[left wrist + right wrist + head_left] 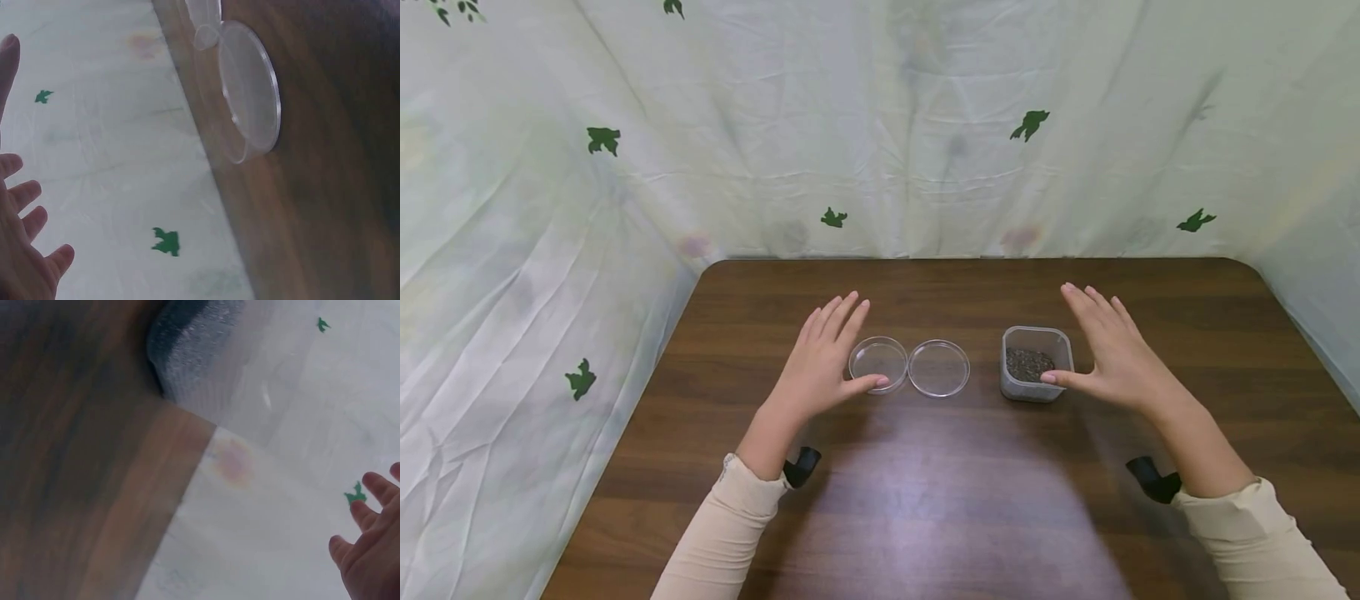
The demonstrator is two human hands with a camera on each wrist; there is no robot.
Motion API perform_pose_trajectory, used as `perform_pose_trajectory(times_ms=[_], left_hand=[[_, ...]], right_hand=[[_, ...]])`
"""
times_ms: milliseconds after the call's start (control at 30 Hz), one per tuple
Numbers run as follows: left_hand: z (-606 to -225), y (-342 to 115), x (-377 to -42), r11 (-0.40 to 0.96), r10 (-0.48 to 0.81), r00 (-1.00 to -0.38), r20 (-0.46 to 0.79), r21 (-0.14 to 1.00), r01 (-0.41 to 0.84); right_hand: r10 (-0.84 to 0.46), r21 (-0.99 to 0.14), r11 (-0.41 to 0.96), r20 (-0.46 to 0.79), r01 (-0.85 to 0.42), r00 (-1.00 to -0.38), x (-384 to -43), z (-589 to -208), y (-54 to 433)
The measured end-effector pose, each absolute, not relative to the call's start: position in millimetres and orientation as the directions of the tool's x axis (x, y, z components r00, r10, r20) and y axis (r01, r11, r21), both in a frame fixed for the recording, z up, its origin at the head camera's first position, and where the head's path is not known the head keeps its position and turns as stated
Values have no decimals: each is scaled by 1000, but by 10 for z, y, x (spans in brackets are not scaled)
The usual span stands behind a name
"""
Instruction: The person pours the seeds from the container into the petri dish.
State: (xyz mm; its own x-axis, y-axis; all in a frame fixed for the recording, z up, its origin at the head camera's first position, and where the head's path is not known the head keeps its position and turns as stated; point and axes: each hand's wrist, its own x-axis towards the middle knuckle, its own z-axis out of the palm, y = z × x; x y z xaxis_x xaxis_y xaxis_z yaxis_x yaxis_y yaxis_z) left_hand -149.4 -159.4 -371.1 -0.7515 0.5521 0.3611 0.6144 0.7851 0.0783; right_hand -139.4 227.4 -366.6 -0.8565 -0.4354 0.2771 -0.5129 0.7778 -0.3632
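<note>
Person at brown table (pixel 970 500), both forearms reaching forward over it. Left hand (pixel 816 368): fingers straight, thumb stretched out to the side, nothing gripped. Right hand (pixel 1116 358): fingers likewise extended, thumb pointing inward, nothing gripped. The palms roughly faced each other, well apart.

Three items lay in a row between the hands. Left dish (pixel 878 358): clear, round, low-walled, nearest the left hand. Seen from above, the left thumb crossed its near edge; the left wrist view showed hand and dish apart. Right dish (pixel 939 368): clear, round, just beside the first, rims meeting or nearly so; I could not tell which. Tub (pixel 1026 392): translucent, square with rounded corners, upright, to the right of both dishes with a gap between. It held dark grains (pixel 1028 362), fine and loose-looking. The right thumb overlapped the tub's near right corner as seen from above; whether it touched, I could not tell.

Light sleeves (pixel 722 537) covered both forearms to just short of the wrists. A black mount (pixel 802 467) showed at each wrist. Pale cloth (pixel 775 108), creased, hung behind the table and at its sides, bearing green shapes (pixel 603 140). A bright patch of light lay on the near tabletop.
</note>
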Motion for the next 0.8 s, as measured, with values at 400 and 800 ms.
perform_pose_trajectory(times_ms=[400, 800], left_hand=[[-3984, -1580, -1494, 789, 432, -800, 417, 256, 559], [-4235, -1551, -1460, 762, 276, -892, 359, 484, 430]], right_hand=[[-325, -613, 692, 207, -381, -923, -1379, -3884, 2267], [-241, -725, 612, 208, -315, -948, -1356, -4083, 2248]])
